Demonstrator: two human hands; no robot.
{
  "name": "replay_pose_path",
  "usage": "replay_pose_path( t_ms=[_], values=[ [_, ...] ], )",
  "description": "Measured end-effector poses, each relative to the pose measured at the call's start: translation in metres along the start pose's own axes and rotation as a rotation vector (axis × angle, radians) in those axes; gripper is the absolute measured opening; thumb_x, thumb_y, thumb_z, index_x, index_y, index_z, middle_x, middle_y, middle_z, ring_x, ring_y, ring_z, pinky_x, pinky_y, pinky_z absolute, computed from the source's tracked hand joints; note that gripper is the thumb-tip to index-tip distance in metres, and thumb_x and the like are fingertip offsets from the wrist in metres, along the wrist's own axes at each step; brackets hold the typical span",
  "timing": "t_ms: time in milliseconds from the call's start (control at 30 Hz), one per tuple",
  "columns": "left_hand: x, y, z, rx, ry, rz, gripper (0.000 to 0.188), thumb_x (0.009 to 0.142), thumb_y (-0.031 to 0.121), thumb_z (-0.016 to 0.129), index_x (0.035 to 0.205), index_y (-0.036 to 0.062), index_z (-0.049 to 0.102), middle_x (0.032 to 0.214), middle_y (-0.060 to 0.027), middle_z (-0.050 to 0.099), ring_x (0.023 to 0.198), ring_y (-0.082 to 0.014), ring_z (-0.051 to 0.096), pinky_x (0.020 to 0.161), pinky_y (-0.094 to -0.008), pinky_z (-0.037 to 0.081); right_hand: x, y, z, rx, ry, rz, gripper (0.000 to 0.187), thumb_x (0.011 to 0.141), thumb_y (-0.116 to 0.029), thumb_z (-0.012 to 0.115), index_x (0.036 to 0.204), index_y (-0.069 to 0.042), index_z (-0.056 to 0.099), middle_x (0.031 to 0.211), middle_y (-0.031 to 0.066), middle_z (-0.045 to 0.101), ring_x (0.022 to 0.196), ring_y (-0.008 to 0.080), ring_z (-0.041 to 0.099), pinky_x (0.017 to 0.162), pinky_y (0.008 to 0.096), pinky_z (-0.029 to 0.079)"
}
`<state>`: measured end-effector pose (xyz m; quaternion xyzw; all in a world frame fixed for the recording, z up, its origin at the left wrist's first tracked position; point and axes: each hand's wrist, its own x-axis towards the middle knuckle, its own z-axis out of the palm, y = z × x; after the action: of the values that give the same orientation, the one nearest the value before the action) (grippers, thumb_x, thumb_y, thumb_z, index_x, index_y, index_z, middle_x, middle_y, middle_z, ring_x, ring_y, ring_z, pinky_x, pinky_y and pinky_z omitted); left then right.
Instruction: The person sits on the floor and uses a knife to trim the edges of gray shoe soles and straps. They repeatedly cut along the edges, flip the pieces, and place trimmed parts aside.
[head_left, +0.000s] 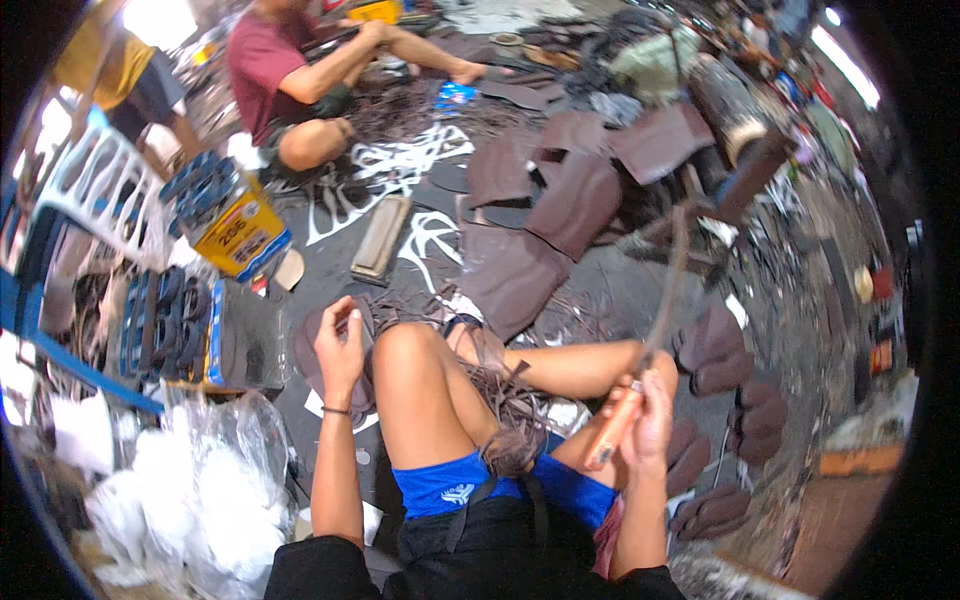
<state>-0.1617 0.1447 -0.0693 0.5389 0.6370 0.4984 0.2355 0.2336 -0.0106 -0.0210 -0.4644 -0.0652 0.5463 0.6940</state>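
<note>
My right hand [640, 415] is wrapped round the orange handle of a knife [615, 430]. Its long, narrow, slightly curved blade points up and away, and looks smeared by motion. My left hand [340, 345] is raised beside my left knee, fingers loosely bent and apart, with nothing seen in it. Just below and behind that hand lie dark brown sole-shaped pieces [310, 350]. Thin brown offcut strips [485, 390] lie in a tangle between my legs. Ahead of me, large brown moulded sheets [515, 280] overlap on the floor.
Stacks of brown soles [715, 350] lie right of my leg. A grey block [381, 240] and white cut-out scraps [430, 245] lie ahead. At left stand a yellow box [240, 235] of straps and clear plastic bags [195, 490]. Another person [290, 80] sits at the far left.
</note>
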Motion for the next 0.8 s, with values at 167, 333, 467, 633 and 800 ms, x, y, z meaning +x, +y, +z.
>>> replay_pose_path(
  t_ms=[167, 333, 467, 633, 800],
  values=[
    [-0.021, -0.12, 0.025, 0.404, -0.073, -0.102, 0.045, 0.087, 0.02, 0.07, 0.125, -0.0015, 0.057, 0.121, -0.0215, 0.062, 0.12, -0.0383, 0.056, 0.104, -0.0437, 0.042, 0.078, 0.066, 0.105, -0.446, -0.348, 0.292, 0.023, 0.099, -0.029, 0.061, 0.107, -0.008, 0.056, 0.089, 0.0088, 0.065, 0.064, 0.0139, 0.064, 0.048, 0.0285, 0.056],
    [-0.044, -0.149, 0.053, 0.845, -0.001, 0.036, 0.048, 0.085, 0.03, 0.069, 0.125, 0.0045, 0.058, 0.139, -0.019, 0.048, 0.138, -0.038, 0.036, 0.114, -0.0487, 0.029, 0.157, 0.132, 0.183, -0.895, -0.511, 0.47, 0.028, 0.099, -0.031, 0.062, 0.098, -0.004, 0.062, 0.086, 0.0049, 0.064, 0.062, 0.0115, 0.061, 0.047, 0.0259, 0.049],
    [-0.044, -0.155, 0.066, 0.993, -0.025, -0.003, 0.05, 0.088, 0.037, 0.064, 0.126, 0.0064, 0.059, 0.141, -0.0174, 0.047, 0.141, -0.0365, 0.033, 0.115, -0.0476, 0.028, 0.215, 0.194, 0.235, -1.012, -0.624, 0.502, 0.029, 0.099, -0.032, 0.061, 0.096, -0.003, 0.063, 0.085, 0.0046, 0.064, 0.062, 0.0119, 0.062, 0.046, 0.0267, 0.049],
    [-0.047, -0.176, 0.08, 1.074, -0.075, -0.051, 0.055, 0.09, 0.045, 0.06, 0.129, 0.0058, 0.058, 0.146, -0.0161, 0.043, 0.145, -0.036, 0.028, 0.117, -0.0471, 0.027, 0.28, 0.288, 0.281, -1.088, -0.712, 0.449, 0.031, 0.096, -0.032, 0.063, 0.096, -0.001, 0.063, 0.084, 0.0073, 0.066, 0.064, 0.0134, 0.064, 0.046, 0.0288, 0.05],
    [-0.049, -0.185, 0.081, 1.082, -0.076, -0.04, 0.059, 0.089, 0.047, 0.061, 0.131, 0.0053, 0.056, 0.148, -0.0168, 0.039, 0.145, -0.0371, 0.027, 0.117, -0.048, 0.029, 0.301, 0.343, 0.306, -1.182, -0.775, 0.354, 0.031, 0.095, -0.031, 0.063, 0.093, 0.0, 0.066, 0.077, 0.0062, 0.067, 0.056, 0.0131, 0.063, 0.044, 0.0298, 0.05]
  ],
)
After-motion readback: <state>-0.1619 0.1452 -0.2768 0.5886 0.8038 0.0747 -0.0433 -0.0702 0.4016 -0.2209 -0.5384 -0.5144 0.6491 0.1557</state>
